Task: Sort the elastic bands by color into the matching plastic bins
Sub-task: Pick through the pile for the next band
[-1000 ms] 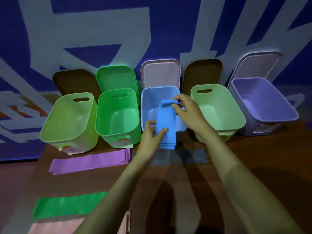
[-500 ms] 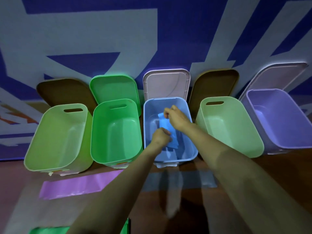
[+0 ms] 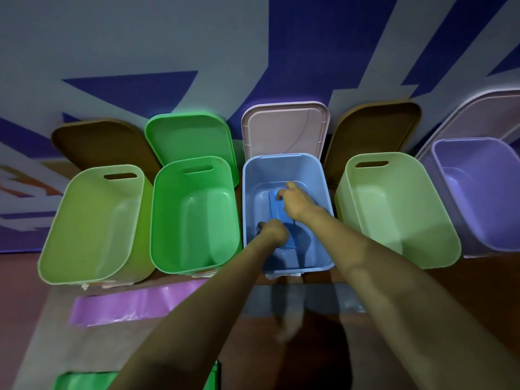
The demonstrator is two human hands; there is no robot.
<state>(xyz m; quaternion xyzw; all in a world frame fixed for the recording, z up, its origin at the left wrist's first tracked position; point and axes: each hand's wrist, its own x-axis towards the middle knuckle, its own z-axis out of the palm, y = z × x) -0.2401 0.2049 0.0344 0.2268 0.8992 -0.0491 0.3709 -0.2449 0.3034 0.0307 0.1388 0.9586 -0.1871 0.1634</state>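
Head: blue bands (image 3: 278,209) inside blue bin (image 3: 320,249)

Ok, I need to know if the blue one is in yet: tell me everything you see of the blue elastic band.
The blue elastic band is a flat, smooth, rubbery-looking strip folded in layers, nearly the bin's own blue. It lies lengthwise inside the blue bin, low near its floor. The right hand curls its fingers over the far end; the left hand grips the near end, where layered edges show. Both hands hide part of it.
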